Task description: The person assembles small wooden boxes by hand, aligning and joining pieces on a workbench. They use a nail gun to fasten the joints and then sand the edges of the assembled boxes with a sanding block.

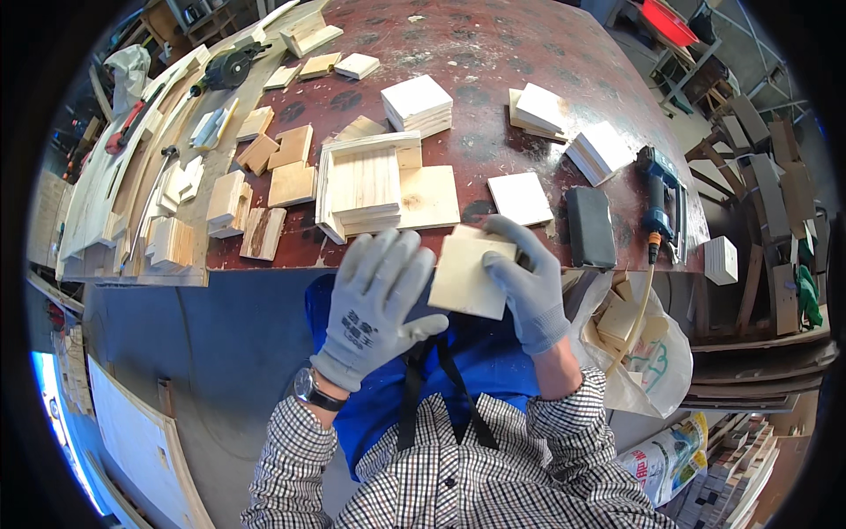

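Observation:
Both my hands wear grey work gloves. My right hand grips a square wooden board in front of the table's near edge, thumb on its face. A second wooden edge shows behind its top, so there may be more than one piece. My left hand is beside it, fingers stretched out and palm down, apart from the board. Just beyond my left hand, on the table, lies a shallow wooden frame holding light boards. A pale square board lies past my right hand, with a dark rectangular block to its right.
A blue-black nail gun with a yellow hose lies at the table's right edge. Stacks of square boards and small wood blocks cover the dark red table. A white sack of offcuts stands below right.

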A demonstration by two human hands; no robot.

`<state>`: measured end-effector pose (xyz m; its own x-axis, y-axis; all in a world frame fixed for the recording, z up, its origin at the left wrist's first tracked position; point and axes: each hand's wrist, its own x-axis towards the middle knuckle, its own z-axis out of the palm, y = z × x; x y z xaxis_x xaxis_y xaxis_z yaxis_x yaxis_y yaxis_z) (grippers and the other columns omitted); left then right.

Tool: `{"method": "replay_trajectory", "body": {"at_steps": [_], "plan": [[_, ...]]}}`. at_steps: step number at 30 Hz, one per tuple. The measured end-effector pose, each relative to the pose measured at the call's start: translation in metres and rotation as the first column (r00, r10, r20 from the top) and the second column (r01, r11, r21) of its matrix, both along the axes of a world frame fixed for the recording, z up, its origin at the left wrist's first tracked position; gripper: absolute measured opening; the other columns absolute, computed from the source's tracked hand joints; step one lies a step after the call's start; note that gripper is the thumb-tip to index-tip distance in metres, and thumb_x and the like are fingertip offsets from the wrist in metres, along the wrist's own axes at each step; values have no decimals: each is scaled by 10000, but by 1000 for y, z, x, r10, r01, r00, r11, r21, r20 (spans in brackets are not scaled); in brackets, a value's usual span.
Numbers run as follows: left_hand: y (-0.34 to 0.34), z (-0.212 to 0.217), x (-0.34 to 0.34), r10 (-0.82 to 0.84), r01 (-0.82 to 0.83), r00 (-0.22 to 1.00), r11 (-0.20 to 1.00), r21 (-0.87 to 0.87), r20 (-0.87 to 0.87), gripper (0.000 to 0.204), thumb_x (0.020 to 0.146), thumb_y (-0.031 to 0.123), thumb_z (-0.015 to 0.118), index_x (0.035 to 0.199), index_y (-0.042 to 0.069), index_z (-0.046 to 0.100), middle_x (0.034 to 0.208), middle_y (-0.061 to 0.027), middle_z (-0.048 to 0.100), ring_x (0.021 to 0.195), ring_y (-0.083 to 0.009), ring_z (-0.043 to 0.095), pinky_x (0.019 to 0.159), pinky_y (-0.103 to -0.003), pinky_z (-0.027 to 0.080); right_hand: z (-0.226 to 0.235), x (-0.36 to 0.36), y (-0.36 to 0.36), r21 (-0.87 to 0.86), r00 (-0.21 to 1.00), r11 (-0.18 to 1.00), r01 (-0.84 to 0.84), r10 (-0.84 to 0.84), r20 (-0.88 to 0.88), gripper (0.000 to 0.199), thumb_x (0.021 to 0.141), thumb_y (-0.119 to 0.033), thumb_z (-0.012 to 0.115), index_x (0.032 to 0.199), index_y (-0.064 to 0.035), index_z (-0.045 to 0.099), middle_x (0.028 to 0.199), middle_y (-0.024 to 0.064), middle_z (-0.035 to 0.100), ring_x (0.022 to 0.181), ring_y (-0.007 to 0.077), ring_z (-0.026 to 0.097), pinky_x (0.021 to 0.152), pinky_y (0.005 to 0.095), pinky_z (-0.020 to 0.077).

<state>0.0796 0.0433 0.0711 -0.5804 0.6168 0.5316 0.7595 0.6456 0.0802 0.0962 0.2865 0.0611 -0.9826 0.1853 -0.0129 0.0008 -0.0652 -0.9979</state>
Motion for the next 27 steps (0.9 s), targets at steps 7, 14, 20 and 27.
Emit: {"method": "replay_trajectory", "body": {"at_steps": [7,14,20,27], "plan": [[-52,-50,-62,221,-485,855,662,571,470,1010,892,161,873,1659,6,235,1600,-223,425,1419,-312,511,1168,-434,474,-30,-11,34,227,989,973,49,-80,127,447,895,-88,729,1316,60,700,1094,105,749,880,117,679,790,271,564],[-59,-74,-102,-37,-441,787,664,604,616,855,872,181,885,1573,8,428,1442,-187,557,1361,-298,572,1146,-416,499,-40,-67,58,326,980,930,167,-194,50,422,886,-75,717,1284,65,710,1110,142,753,952,181,716,835,301,577],[-55,-62,-97,73,-450,788,745,492,611,725,908,268,822,1515,22,511,1424,-205,588,1318,-374,598,1111,-463,504,-45,-93,77,642,969,744,185,-248,9,410,915,-132,643,1299,-11,719,1203,186,731,1037,283,715,936,372,558],[-56,-62,-92,59,-427,797,759,491,601,803,901,267,821,1569,47,433,1447,-219,572,1344,-395,583,1113,-473,507,9,-85,43,982,966,-176,-64,-257,16,333,975,-331,585,1230,-211,763,1345,111,690,1193,341,659,983,563,496]]}}
